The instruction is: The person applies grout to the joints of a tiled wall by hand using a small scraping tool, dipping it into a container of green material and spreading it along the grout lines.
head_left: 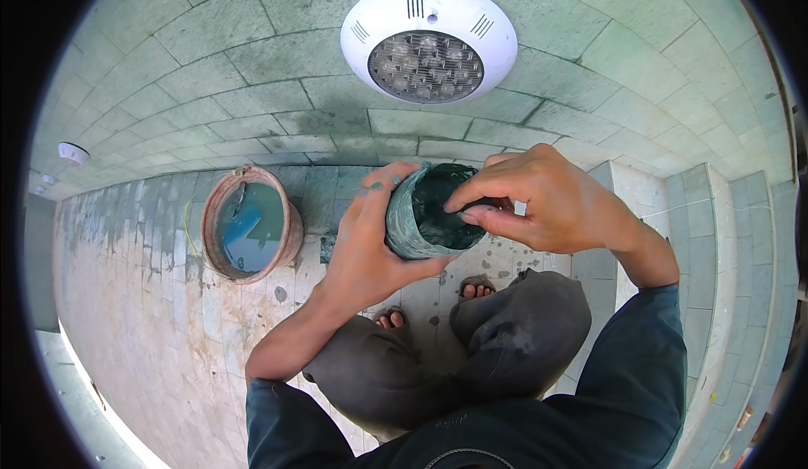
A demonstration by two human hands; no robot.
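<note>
My left hand (368,246) is wrapped round a small round tub (406,219), its outside smeared with green, and tilts its mouth toward me. Dark green paste (433,185) coats the inside. My right hand (547,196) reaches over the rim from the right, with thumb and forefinger pinched together just inside the mouth. Something dark shows between those fingers, but its kind is hidden. Green specks stick to the back of my left hand.
On the left stands a bucket (295,238) of cloudy water with a blue object (241,227) in it. A round white light (497,44) is mounted on the green tiled wall (202,78) ahead. Tiled steps (692,246) rise at the right. Wet spots dot the floor near my feet.
</note>
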